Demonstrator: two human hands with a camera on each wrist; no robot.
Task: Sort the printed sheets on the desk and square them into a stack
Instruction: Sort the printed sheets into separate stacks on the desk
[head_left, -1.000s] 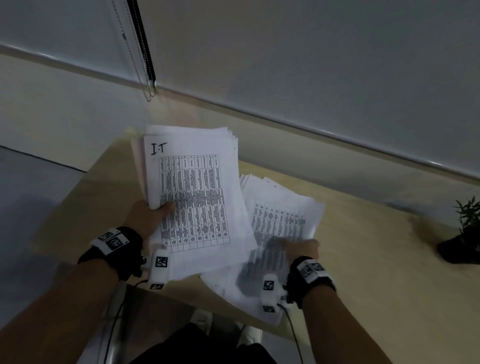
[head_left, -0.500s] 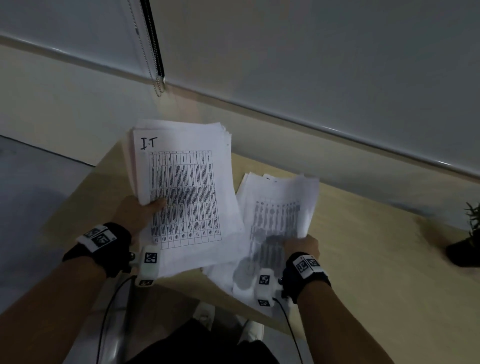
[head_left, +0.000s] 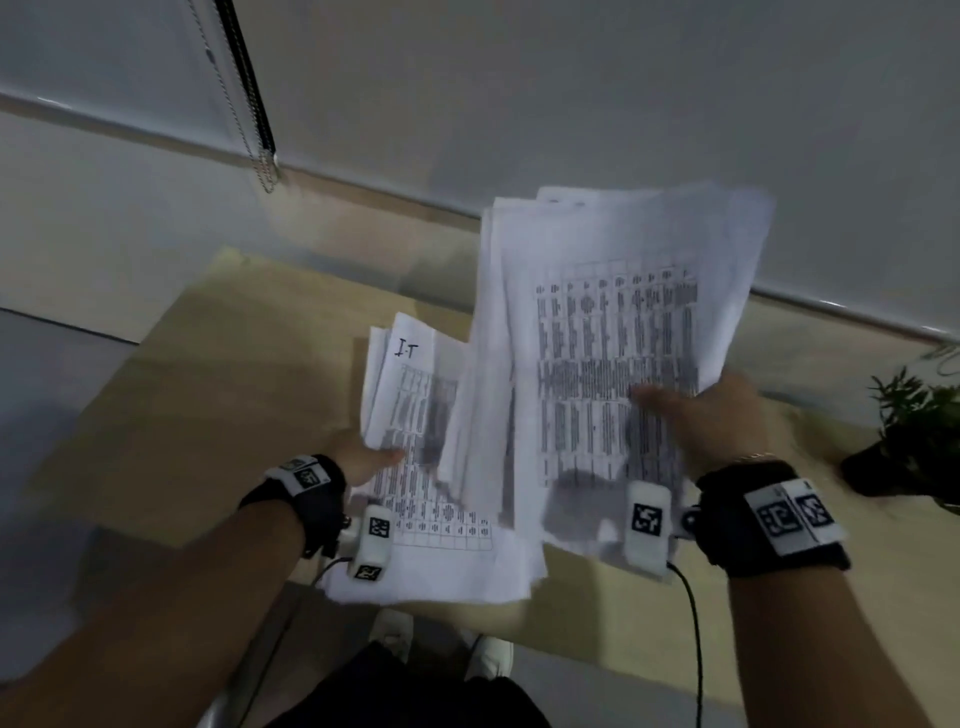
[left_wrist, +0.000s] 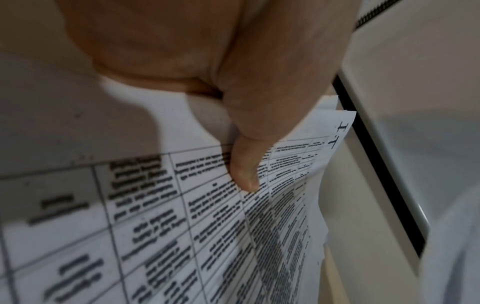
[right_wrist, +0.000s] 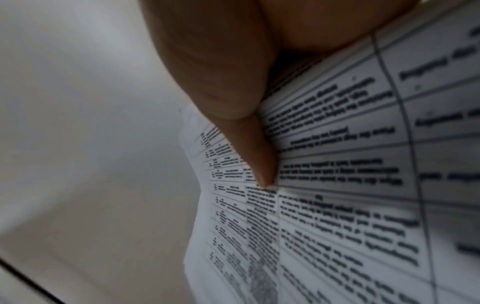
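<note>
Sheets in the right hand (thumb pinching) overlap the left hand's pinched bundle above the desk; a plant stands right.

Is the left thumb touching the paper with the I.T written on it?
Touching. The left wrist view shows the left hand's thumb pressed flat on the printed table of the I.T sheet, with no gap under it.

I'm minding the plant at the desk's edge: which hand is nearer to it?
Right. The right hand, gripping its sheets, is beside the plant; the left hand is across the desk from it.
</note>
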